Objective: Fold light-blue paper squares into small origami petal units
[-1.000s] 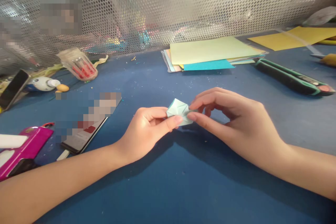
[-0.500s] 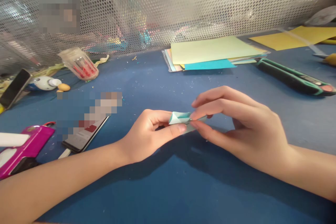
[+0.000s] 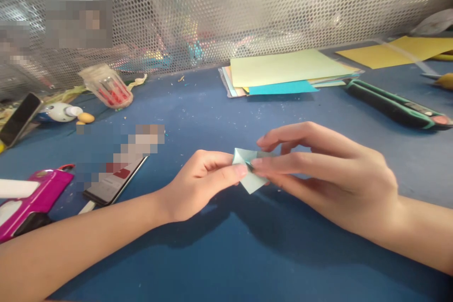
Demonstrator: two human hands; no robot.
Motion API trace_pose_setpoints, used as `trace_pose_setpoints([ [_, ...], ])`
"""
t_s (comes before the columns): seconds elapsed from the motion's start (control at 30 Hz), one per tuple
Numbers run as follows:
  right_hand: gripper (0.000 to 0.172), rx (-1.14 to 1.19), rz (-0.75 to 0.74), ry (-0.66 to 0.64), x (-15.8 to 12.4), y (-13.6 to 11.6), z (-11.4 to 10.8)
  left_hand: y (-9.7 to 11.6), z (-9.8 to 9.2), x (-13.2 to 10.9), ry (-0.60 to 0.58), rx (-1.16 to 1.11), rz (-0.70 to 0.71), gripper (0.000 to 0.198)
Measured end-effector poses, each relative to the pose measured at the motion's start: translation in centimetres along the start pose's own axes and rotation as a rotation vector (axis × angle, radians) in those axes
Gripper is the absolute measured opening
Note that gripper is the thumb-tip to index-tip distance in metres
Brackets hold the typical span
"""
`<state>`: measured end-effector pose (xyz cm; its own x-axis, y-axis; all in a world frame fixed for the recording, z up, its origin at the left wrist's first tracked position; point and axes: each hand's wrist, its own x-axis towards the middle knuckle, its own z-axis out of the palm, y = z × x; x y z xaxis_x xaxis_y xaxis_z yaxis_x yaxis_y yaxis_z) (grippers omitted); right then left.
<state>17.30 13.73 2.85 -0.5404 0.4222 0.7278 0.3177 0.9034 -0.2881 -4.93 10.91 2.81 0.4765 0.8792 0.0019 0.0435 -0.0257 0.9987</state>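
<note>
A small piece of folded light-blue paper (image 3: pixel 253 183) is held between both hands, above the blue tabletop. Its lower corner points toward me, and a dark gap shows between the folds near its middle. My left hand (image 3: pixel 203 179) pinches the left side, thumb on top and fingers behind. From the right, my right hand (image 3: pixel 339 174) grips the other side between thumb and a finger, with its index finger raised over the paper's upper edge. The right thumb's tip is partly hidden behind the paper.
At the back lies a stack of coloured paper sheets (image 3: pixel 283 68), with a yellow sheet (image 3: pixel 392 52) to its right. A black and green case (image 3: pixel 392 104) rests at right. On the left are a phone (image 3: pixel 116 181), a magenta object (image 3: pixel 46 193) and a tilted jar (image 3: pixel 109 87). Perforated metal (image 3: pixel 226 9) stands behind.
The folded paper has turned and opened out, from a rolled-looking edge to a flatter face with a corner toward me. My right hand's fingers have shifted over it; the left hand barely moved.
</note>
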Motion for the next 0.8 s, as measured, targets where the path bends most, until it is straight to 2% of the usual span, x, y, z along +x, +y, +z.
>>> trace_pose_setpoints([
  [0.13, 0.017, -0.053, -0.059, -0.017, -0.3, 0.3, 0.0, -0.5, -0.3, 0.0, 0.029, -0.078, -0.022, 0.030],
  [0.33, 0.015, -0.034, -0.103, -0.043, -0.1, 0.5, 0.2, -0.1, 0.0, 0.2, 0.095, 0.091, -0.052, 0.033],
  [0.43, 0.011, 0.071, 0.052, -0.031, 0.0, 0.5, 0.4, 0.1, 0.1, 0.4, 0.109, 0.146, -0.027, 0.031],
  [0.57, 0.024, 0.328, 0.403, -0.041, 0.2, 0.5, 0.6, -0.1, 0.2, 0.4, 0.157, 0.216, -0.013, 0.032],
  [0.67, 0.010, 0.425, 0.470, -0.113, 0.6, 0.5, 0.6, -0.2, 0.2, 0.2, 0.166, 0.217, 0.003, 0.033],
  [0.8, 0.009, 0.591, 0.574, -0.099, 1.1, 0.2, 0.4, 0.0, 0.2, 0.1, 0.118, 0.138, 0.060, 0.025],
])
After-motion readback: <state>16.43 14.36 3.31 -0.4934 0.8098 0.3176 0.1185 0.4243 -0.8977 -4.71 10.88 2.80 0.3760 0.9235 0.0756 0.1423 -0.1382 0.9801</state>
